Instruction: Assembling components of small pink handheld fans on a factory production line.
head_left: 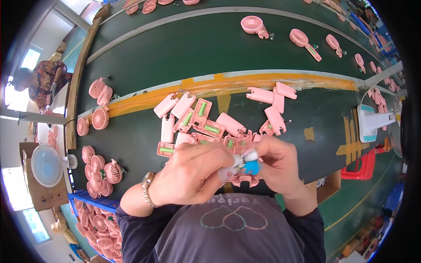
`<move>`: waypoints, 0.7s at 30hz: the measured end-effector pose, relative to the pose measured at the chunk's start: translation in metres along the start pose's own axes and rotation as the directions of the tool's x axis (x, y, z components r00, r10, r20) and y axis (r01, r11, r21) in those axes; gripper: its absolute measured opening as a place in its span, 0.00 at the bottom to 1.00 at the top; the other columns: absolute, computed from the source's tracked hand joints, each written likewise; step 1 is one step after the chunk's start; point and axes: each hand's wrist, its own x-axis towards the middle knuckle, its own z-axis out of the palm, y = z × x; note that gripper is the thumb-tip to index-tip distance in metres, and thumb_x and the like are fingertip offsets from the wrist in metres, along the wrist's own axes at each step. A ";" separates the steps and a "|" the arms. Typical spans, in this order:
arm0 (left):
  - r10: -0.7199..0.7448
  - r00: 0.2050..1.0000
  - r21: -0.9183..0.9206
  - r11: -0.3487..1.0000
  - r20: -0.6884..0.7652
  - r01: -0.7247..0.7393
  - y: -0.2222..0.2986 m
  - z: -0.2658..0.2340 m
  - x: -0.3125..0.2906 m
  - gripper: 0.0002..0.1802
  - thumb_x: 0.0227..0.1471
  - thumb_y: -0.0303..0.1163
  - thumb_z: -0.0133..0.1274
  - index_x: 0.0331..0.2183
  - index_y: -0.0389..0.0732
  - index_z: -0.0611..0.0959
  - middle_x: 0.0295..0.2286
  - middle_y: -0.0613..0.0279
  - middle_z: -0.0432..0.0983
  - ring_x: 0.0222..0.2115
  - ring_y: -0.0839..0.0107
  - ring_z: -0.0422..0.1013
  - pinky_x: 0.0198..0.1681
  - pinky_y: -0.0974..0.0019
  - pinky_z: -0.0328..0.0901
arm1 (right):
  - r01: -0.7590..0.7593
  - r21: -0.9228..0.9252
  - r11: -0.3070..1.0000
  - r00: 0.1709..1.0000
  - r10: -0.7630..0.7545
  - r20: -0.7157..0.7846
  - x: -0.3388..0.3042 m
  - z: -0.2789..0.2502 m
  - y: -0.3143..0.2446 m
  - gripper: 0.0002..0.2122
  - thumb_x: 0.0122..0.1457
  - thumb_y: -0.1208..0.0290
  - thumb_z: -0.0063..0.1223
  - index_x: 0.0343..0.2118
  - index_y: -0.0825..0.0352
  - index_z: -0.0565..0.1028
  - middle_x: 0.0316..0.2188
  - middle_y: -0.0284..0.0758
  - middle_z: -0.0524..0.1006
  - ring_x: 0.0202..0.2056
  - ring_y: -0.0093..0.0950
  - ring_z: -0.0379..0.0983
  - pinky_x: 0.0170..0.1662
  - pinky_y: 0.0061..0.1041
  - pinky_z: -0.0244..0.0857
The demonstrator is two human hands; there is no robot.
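Observation:
Over the near edge of the bench, my left hand [197, 171] and my right hand [279, 165] meet, both with fingers closed in a pinch. White coverings [250, 156] show at some fingertips. A small blue patch [251, 168] sits between the hands by my right fingers; whether it is a fingertip cover or a held piece cannot be told. What the fingertips grip is hidden. Just below them shows a pink plastic shell [245, 180], partly covered by the hands. Beyond lie several pink handle shells [166, 105], some open with green strips [212, 129] inside.
Round pink fan heads [100, 119] lie at the bench's left; more fill a blue crate [94, 196] below. Across a taped ledge [206, 90], pink fans [299, 38] lie on a green belt [175, 48]. White fans stand left and right. Another person [46, 81] sits far left.

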 end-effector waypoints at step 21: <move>0.047 0.981 0.690 0.717 -0.190 0.099 -0.224 -0.009 0.060 0.15 0.43 0.25 0.49 0.35 0.50 0.82 0.37 0.60 0.76 0.39 0.64 0.72 0.41 0.60 0.68 | -0.228 -0.969 0.095 0.956 -0.169 -0.241 0.097 -0.230 0.124 0.19 0.55 0.74 0.49 0.52 0.66 0.66 0.48 0.47 0.68 0.53 0.46 0.60 0.53 0.39 0.58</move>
